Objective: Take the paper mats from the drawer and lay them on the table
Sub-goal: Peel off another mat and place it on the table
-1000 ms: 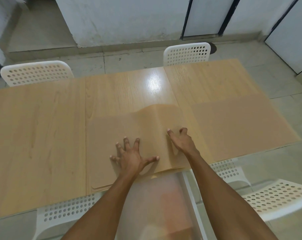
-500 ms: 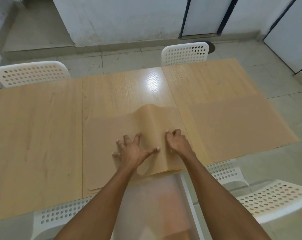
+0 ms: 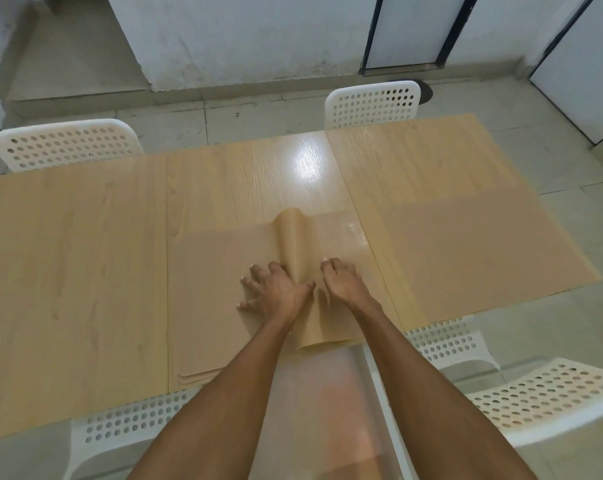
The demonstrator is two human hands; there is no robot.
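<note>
A stack of tan paper mats [image 3: 210, 292] lies on the wooden table [image 3: 75, 271] at its near edge, in front of me. The top mat [image 3: 295, 244] is bunched into a raised fold between my hands. My left hand [image 3: 276, 292] presses on the stack, thumb against the fold's left side. My right hand [image 3: 341, 282] pushes the sheet from the right, fingers curled on it. Where the top sheet has slid away, a shiny mat below [image 3: 341, 233] shows. Another tan mat [image 3: 473, 251] lies flat on the table's right part.
White perforated chairs stand around the table: two at the far side [image 3: 64, 143] [image 3: 372, 103], and others at the near side [image 3: 549, 396] [image 3: 127, 420]. Tiled floor and white walls lie beyond. The table's right edge [image 3: 552, 216] is close to the flat mat.
My hands have drawn together, and the low bulge in the top mat has become a tall narrow fold. The mat's right part has slid left, baring the sheet beneath.
</note>
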